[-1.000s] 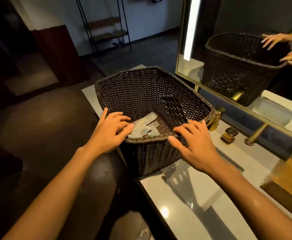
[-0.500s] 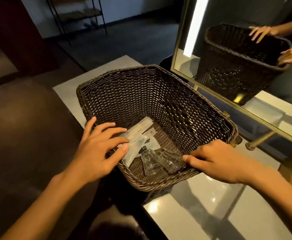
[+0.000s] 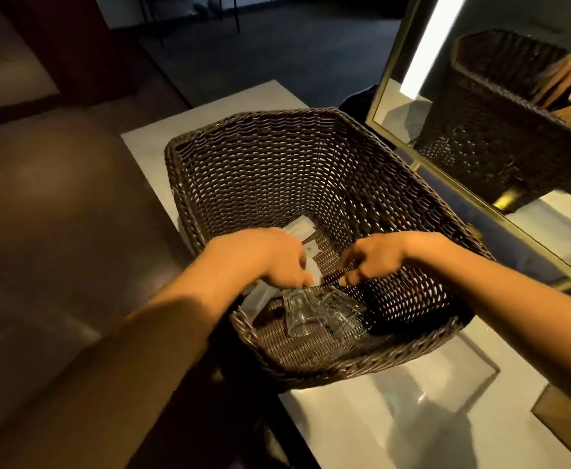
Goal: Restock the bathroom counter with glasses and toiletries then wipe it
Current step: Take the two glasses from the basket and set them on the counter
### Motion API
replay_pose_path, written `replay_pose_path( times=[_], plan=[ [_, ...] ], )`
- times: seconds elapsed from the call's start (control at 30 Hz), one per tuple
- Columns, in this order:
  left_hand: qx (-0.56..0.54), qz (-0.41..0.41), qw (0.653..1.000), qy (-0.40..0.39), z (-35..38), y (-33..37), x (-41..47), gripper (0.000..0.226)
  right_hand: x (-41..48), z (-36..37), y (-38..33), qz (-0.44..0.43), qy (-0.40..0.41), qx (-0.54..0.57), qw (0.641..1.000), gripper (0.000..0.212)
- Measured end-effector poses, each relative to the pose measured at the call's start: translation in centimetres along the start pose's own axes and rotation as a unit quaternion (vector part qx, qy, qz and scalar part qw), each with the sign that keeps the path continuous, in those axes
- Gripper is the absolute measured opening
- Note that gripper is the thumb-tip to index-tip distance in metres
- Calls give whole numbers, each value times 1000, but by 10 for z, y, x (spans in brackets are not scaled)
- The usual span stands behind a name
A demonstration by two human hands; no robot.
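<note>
A dark wicker basket (image 3: 257, 170) stands on the pale bathroom counter (image 3: 352, 428). Two clear glasses lie on their sides in its near end, one on the left (image 3: 296, 314) and one on the right (image 3: 343, 311). White toiletry packets (image 3: 300, 227) lie flat on the basket floor, mostly hidden under my left hand. My left hand (image 3: 270, 258) reaches down inside, its fingertips at the top of the left glass; the grip is unclear. My right hand (image 3: 375, 255) hangs just above the right glass with fingers curled downward and apart, holding nothing.
A gold-framed mirror (image 3: 396, 96) with a lit strip rises right behind the basket and reflects it. A recessed sink basin (image 3: 446, 377) lies to the near right. The counter's left edge (image 3: 162, 184) drops to a dark floor.
Both hands left the basket's near rim and went down inside toward the glasses. The camera moved closer and tilted further down over the basket.
</note>
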State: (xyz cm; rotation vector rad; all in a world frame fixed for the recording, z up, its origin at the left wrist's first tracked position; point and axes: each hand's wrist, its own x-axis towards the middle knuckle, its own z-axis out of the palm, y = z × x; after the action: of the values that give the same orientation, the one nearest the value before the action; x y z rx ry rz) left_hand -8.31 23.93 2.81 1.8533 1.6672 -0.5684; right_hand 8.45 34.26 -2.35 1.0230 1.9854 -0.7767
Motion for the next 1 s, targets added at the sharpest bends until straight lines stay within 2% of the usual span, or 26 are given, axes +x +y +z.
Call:
replay_pose_path(
  times=[0.17,0.3,0.33,0.4,0.43,0.5,0.6,0.7,0.83,1.0],
  plan=[
    [-112,-77,985,-104,6,14,80,54,32,3,0,-7,-55,-69,996,57],
    [-176,-164,961,-139,35,11,111,33,56,8,-1,1,-86,-117,989,70],
    [-174,-174,959,-144,47,9,119,34,64,9,0,1,-91,-111,990,73],
    [-192,-185,949,-166,66,5,130,53,78,12,1,-3,-102,-113,988,78],
    [-214,-189,943,-173,75,2,140,56,85,14,1,-10,-100,-119,988,80],
    [-265,-199,922,-198,80,4,133,50,94,22,-1,-23,-92,-131,987,83],
    [-316,-169,906,-228,79,8,128,33,109,33,4,-17,-95,-129,987,81],
    [-350,-142,896,-235,72,13,123,29,112,37,8,5,-116,-95,989,77],
    [-354,-110,898,-235,61,15,115,17,113,37,11,12,-114,-46,992,84],
    [-312,-105,915,-232,40,5,111,52,90,19,5,8,-84,-31,996,87]
  ],
)
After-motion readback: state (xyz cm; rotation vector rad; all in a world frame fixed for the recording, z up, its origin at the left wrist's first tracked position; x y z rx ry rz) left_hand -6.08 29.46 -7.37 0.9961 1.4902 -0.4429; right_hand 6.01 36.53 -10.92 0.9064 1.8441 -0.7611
